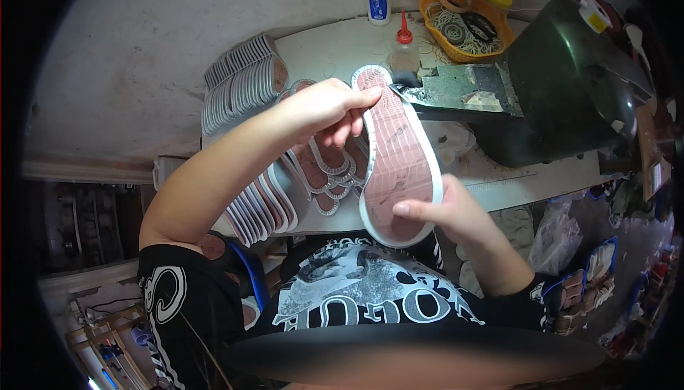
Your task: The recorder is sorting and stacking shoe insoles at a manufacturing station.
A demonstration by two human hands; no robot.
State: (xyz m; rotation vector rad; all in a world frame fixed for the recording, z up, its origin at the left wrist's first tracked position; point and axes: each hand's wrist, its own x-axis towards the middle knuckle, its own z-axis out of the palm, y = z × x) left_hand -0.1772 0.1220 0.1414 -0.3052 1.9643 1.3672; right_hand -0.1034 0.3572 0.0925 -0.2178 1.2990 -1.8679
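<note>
Pink insole [396, 149], centre of frame — left hand [329, 109] pinching its upper end, right hand [456, 213] gripping the lower, thumb on top. White edging [426, 137] seems to meet the green machine arm [450, 89] at its tip — uneven pull between hands could, I'd judge, skew the piece and pucker its border.

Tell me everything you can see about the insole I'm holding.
The insole is a flat, sole-shaped piece, its pinkish-brown face crossed by pale lines and a few dark marks, with a white rim all round. Its narrow end points away from you, its broad end toward you. Your left hand grips near the narrow end, your right hand the broad end, both thumbs on top. The upper right edge lies at the green machine's tip.
</note>
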